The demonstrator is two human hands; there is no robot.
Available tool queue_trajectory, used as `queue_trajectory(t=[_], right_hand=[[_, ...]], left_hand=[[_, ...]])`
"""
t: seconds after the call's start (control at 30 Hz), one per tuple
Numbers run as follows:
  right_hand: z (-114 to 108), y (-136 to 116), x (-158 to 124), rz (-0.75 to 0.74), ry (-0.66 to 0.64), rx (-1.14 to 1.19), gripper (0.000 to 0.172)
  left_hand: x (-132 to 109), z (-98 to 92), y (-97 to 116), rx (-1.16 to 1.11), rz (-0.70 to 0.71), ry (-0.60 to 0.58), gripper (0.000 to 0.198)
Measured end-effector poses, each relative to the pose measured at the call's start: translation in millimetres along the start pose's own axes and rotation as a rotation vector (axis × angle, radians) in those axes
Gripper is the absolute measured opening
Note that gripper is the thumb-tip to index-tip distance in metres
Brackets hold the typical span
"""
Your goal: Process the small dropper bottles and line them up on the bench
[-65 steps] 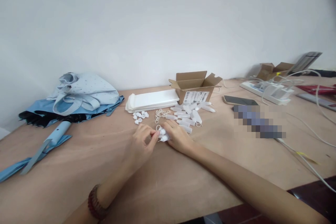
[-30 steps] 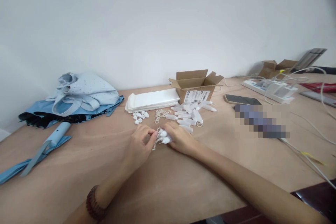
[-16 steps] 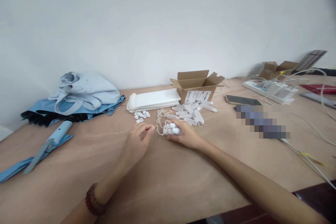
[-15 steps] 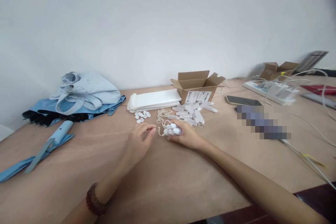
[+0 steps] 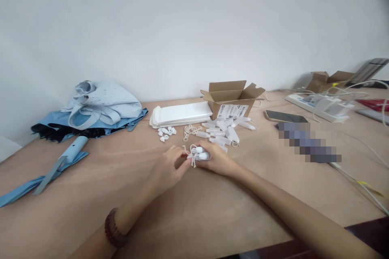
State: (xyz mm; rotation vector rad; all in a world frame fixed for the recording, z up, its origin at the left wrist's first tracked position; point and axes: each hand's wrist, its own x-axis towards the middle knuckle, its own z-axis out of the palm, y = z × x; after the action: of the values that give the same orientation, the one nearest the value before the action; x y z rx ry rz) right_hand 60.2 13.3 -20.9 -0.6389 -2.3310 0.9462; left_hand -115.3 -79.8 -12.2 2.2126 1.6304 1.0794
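In front of the open cardboard box [image 5: 233, 107], grips a bundle of white-capped bottles [image 5: 203, 156] with the right hand [image 5: 218, 158]; touches their cord [image 5: 192, 164] with the left hand [image 5: 169, 168], cannot tell if pinching. Nearer the box, shows loose bottles [image 5: 231, 134]; front-left of it, white caps [image 5: 165, 131].
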Motion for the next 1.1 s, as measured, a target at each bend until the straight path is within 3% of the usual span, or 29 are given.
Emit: queue_trajectory(t=[0.37, 0.67, 0.83, 1.1], right_hand=[[0.6, -0.7, 0.9, 0.045, -0.018, -0.001, 0.035], [0.1, -1.6, 0.2, 0.062, -0.029, -0.076, 0.029], [-0.3, -5.4, -1.9, 0.065, -0.056, -0.069, 0.027], [6.3, -2.4, -6.2, 0.056, -0.015, -0.137, 0.028]], left_hand=[[-0.4, -0.1, 0.7, 0.106, 0.049, -0.012, 0.015], [-1.1, -0.5, -4.2, 0.065, -0.043, -0.087, 0.015], [-0.4, 0.1, -0.1, -0.018, -0.209, -0.121, 0.027], [6.1, 4.2, -3.7, -0.397, -0.469, -0.182, 0.033]])
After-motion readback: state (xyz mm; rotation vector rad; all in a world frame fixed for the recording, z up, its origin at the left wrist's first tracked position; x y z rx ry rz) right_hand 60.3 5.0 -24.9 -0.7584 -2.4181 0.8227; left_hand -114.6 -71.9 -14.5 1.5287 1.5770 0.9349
